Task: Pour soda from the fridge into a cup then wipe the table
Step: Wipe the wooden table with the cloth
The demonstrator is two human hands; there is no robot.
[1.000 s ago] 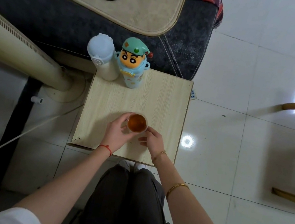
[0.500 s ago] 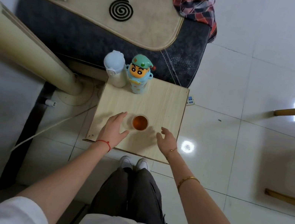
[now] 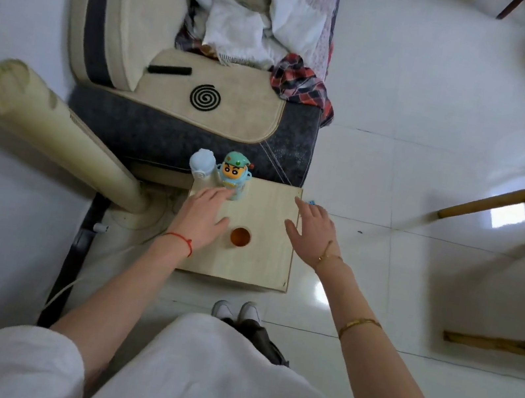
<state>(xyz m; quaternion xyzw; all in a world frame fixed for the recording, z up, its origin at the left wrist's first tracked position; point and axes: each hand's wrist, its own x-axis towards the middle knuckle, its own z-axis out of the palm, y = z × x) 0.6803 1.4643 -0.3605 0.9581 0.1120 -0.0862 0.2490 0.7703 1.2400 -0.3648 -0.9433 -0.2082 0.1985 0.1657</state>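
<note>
1. Amber soda fills the cup (image 3: 240, 236), standing on the light wood tabletop (image 3: 273, 207) just right of centre, toward 6 o'clock.
2. Left hand (image 3: 203, 216): fingers spread flat, holding nothing, at the cup's 9 o'clock, not touching.
3. Right hand (image 3: 313, 231): fingers spread, holding nothing, at the cup's 2 o'clock over the tabletop edge.
4. White bottle (image 3: 202, 168) and cartoon flask (image 3: 235, 175) at the tabletop's 11 o'clock corner.

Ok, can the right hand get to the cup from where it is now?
Probably yes. The right hand is open, over the right edge of the table, and the cup stands just to its left with bare tabletop between them. The left hand lies on the cup's other side.
</note>
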